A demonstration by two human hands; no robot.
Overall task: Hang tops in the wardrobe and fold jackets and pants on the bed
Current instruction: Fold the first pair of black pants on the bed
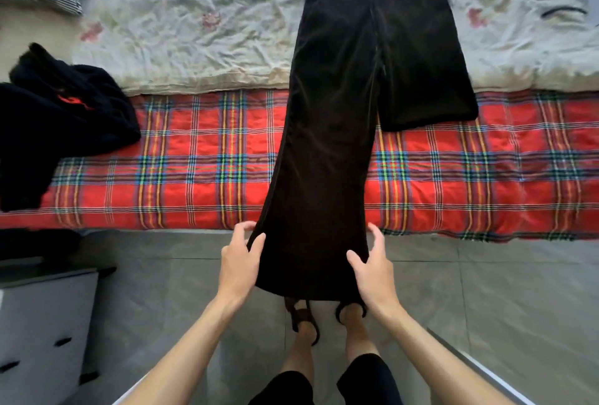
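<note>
While most of its length lies flat on the bed (486,178), the pair of pants (327,132) hangs by one long leg over the mattress edge toward the floor (486,291), and both hands hold that leg's hem. The cloth is dark, near black, with a soft velvety nap that catches a faint sheen along its creases; the shape flares wider toward the hem. The other leg is folded back on itself, forming a short squarish flap at the right of the waist, which lies far up the bed with a bit of red showing at its top edge. The left hand (241,259) pinches the hem's left edge, thumb on top and fingers curled behind the cloth; the right hand (372,262) grips the right edge likewise, thumb over the front, fingers partly spread. The hem thus sits stretched between the two hands, just off the bed edge, above the person's feet in dark sandals (301,317). Under the pants runs a red plaid sheet (194,171), woven with blue, yellow and green lines, and beyond it a crumpled whitish quilt (181,32) with faded pink flowers. At far left lies a heap of black clothes (64,119) with a red mark, and below it a grey cabinet (42,323)
</note>
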